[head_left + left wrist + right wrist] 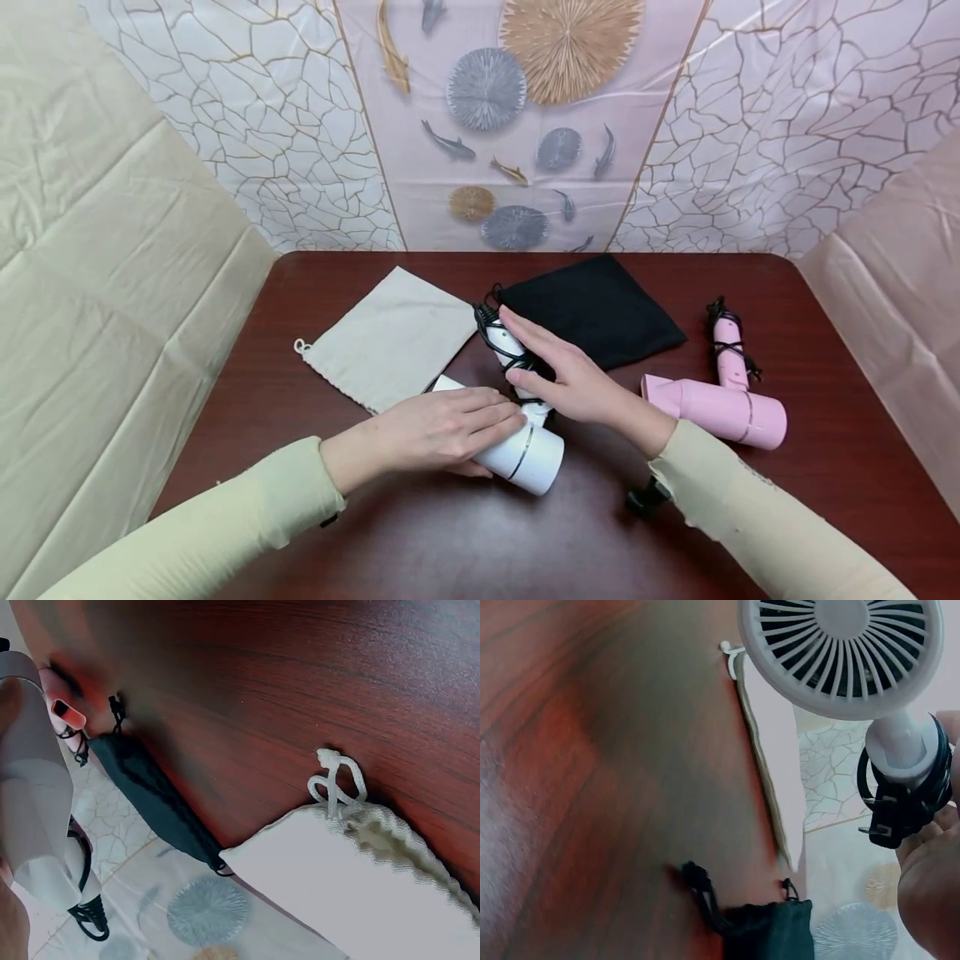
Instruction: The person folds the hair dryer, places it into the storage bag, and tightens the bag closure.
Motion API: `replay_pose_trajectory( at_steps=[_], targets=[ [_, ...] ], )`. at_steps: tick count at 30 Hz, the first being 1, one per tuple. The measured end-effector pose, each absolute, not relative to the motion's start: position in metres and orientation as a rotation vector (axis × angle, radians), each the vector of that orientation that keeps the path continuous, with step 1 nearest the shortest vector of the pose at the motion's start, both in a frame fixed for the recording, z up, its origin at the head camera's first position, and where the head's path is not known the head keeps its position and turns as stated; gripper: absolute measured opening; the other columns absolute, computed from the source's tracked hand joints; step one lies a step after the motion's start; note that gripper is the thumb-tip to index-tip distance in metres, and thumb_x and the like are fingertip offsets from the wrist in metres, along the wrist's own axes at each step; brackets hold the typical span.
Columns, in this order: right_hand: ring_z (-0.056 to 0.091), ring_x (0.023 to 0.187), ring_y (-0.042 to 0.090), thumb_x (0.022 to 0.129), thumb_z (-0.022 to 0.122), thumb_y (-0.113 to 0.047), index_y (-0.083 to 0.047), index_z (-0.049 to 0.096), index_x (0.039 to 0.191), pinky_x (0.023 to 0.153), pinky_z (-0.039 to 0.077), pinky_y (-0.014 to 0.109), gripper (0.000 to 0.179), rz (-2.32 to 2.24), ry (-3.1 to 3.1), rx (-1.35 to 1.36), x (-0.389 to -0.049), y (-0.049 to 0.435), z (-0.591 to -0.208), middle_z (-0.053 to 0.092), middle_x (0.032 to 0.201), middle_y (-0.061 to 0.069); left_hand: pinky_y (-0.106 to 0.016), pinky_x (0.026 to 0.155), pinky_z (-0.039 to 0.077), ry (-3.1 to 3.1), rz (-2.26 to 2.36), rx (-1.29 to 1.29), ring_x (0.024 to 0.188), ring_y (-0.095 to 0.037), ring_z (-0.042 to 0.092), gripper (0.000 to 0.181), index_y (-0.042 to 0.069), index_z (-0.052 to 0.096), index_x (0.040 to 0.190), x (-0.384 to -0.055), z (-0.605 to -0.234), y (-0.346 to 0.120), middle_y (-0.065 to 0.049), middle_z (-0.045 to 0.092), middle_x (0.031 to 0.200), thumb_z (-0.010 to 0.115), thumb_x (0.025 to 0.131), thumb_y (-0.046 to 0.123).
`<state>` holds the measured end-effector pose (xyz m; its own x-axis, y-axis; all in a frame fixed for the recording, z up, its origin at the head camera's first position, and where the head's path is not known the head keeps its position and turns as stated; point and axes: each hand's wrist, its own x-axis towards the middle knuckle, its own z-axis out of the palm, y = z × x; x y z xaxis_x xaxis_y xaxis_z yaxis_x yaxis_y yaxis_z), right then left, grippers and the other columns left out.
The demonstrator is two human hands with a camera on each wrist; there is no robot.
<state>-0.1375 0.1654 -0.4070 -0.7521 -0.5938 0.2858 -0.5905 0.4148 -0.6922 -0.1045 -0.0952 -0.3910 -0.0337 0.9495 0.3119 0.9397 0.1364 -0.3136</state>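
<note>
A white hair dryer with a black cord wound round its folding handle is in front of me, at the middle of the table. My left hand grips its barrel from above, the fingers draped over it and the thumb on the near side. With fingers extended, my right hand touches the handle and the cord. The slatted rear grille shows in the right wrist view, with the plug beside the palm. Part of the barrel is hidden under my left hand.
Behind the hands lie a beige drawstring bag on the left and a black drawstring bag on the right. A pink hair dryer with a bundled cord rests on the brown table at the right. Fabric walls stand around the table.
</note>
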Motion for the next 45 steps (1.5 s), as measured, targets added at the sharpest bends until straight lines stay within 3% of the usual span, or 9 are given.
replay_pose_trajectory(
  at_steps=[9,15,23,31,37,45],
  targets=[
    [0.028,0.161,0.023,0.114,0.050,-0.017,-0.011,0.035,0.168,0.129,0.024,0.029,0.056,-1.317,2.612,-1.165,-0.137,0.162,-0.409,0.028,0.176,0.005,-0.035,0.119,0.045,-1.863,0.060,-1.821,0.127,-0.021,0.067,0.068,-0.002,0.062,0.139,-0.106,-0.395,-0.096,-0.011,0.070,0.136,0.072,0.099,0.052],
    [0.031,0.160,0.026,0.112,0.051,-0.010,-0.007,0.040,0.165,0.128,0.022,0.024,0.054,-1.386,2.592,-1.157,-0.134,0.156,-0.416,0.033,0.173,0.009,-0.035,0.117,0.047,-1.781,0.163,-1.817,0.128,-0.022,0.067,0.064,-0.003,0.062,0.140,-0.108,-0.399,-0.098,-0.013,0.069,0.137,0.065,0.104,0.050],
    [0.034,0.158,0.025,0.111,0.051,-0.008,-0.005,0.045,0.162,0.128,0.024,0.025,0.051,-1.429,2.540,-1.224,-0.136,0.154,-0.416,0.038,0.171,0.013,-0.038,0.119,0.045,-1.708,0.237,-1.816,0.131,-0.022,0.065,0.059,-0.003,0.061,0.141,-0.111,-0.400,-0.102,-0.015,0.068,0.140,0.058,0.108,0.046],
    [0.040,0.155,0.018,0.113,0.051,-0.014,-0.010,0.050,0.160,0.126,0.030,0.027,0.047,-1.386,2.426,-1.190,-0.139,0.153,-0.415,0.045,0.167,0.001,-0.038,0.120,0.045,-1.696,0.229,-1.835,0.134,-0.023,0.064,0.053,-0.002,0.061,0.143,-0.114,-0.398,-0.103,-0.016,0.067,0.141,0.062,0.107,0.037],
    [0.042,0.154,0.021,0.112,0.050,-0.011,-0.007,0.055,0.156,0.125,0.030,0.025,0.044,-1.409,2.338,-1.170,-0.141,0.155,-0.415,0.049,0.164,0.005,-0.038,0.120,0.044,-1.722,0.194,-1.846,0.134,-0.023,0.064,0.053,-0.002,0.061,0.144,-0.117,-0.401,-0.101,-0.016,0.067,0.141,0.063,0.107,0.037],
    [0.033,0.159,0.020,0.114,0.048,-0.019,-0.011,0.050,0.160,0.128,0.025,0.028,0.046,-1.334,2.396,-1.149,-0.148,0.161,-0.408,0.042,0.169,0.000,-0.039,0.118,0.046,-1.775,0.195,-1.797,0.135,-0.024,0.063,0.058,-0.002,0.060,0.144,-0.121,-0.402,-0.096,-0.015,0.066,0.143,0.064,0.106,0.042]
  ],
)
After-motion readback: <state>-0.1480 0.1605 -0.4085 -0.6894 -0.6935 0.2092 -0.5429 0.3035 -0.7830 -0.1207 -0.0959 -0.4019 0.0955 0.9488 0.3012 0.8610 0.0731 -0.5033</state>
